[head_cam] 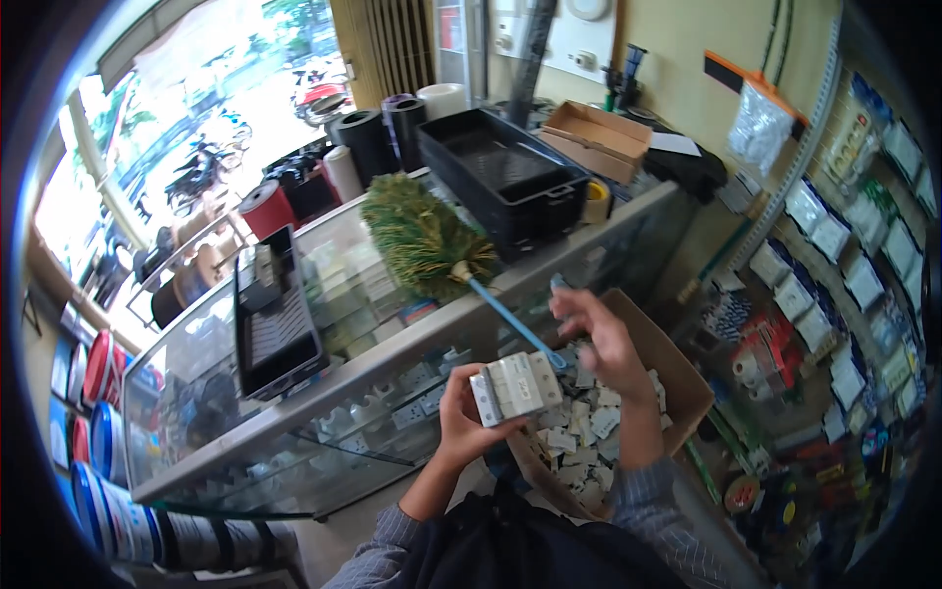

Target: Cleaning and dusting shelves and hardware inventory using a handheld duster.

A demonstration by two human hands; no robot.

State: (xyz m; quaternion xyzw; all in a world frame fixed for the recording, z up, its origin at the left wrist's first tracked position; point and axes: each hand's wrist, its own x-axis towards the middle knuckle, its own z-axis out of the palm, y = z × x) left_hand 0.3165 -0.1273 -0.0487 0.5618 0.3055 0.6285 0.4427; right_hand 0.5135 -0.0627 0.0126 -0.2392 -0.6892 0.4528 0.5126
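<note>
My left hand grips a pale multi-pole circuit breaker from below and the side, in front of the glass counter's edge. To its right, my right hand is raised with its fingers apart, slightly blurred. A small grey-blue bit shows by its fingertip; whether the finger touches it is unclear. Under both hands stands an open cardboard box heaped with small white pieces. A green and yellow duster lies on the counter, its light-blue handle reaching out past the edge beside the breaker.
On the glass display counter sit a black paint tray, stacked black trays, an open carton and several rolls. Packaged electrical goods hang at the right. Paint pails stand at the lower left.
</note>
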